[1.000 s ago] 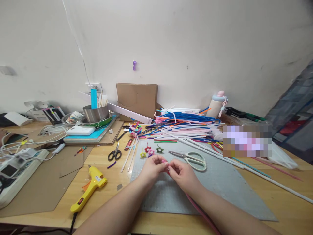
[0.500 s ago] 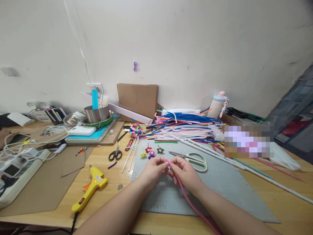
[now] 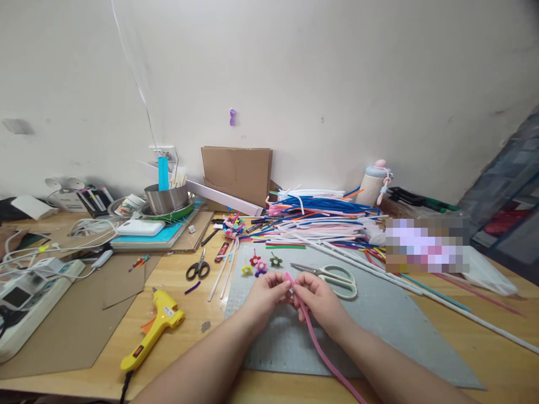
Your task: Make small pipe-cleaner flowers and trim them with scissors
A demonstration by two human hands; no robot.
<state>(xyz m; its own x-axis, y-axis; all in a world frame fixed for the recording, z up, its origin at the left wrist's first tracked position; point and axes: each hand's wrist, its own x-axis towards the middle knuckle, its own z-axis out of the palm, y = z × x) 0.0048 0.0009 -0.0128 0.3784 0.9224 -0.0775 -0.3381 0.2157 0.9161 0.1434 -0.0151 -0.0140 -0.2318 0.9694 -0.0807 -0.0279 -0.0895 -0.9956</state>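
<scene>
A long pink pipe cleaner [image 3: 319, 346] runs from between my fingertips down past the front edge of the table. My left hand [image 3: 268, 295] is closed, pinching it near its upper end. Closed too, my right hand [image 3: 319, 300] grips the same strand just beside the left. Both hands hover over a grey cutting mat [image 3: 404, 336]. Just beyond them lie small flowers, among them a red flower [image 3: 255, 258], a dark green flower [image 3: 275, 259] and a yellow flower [image 3: 246, 270]. Scissors with pale green handles [image 3: 337, 279] rest behind my right hand.
Left of the mat are black-handled scissors [image 3: 197, 270] and a yellow glue gun [image 3: 155, 325]. A pile of coloured pipe cleaners [image 3: 324, 210] fills the back, near a bottle [image 3: 373, 185]. A power strip [image 3: 46, 311] lies far left, close to another person's hand [image 3: 9, 238].
My hands stay together on the pink pipe cleaner with small finger shifts. Its hanging length has swung slightly to the left, and the view has tilted a little.
</scene>
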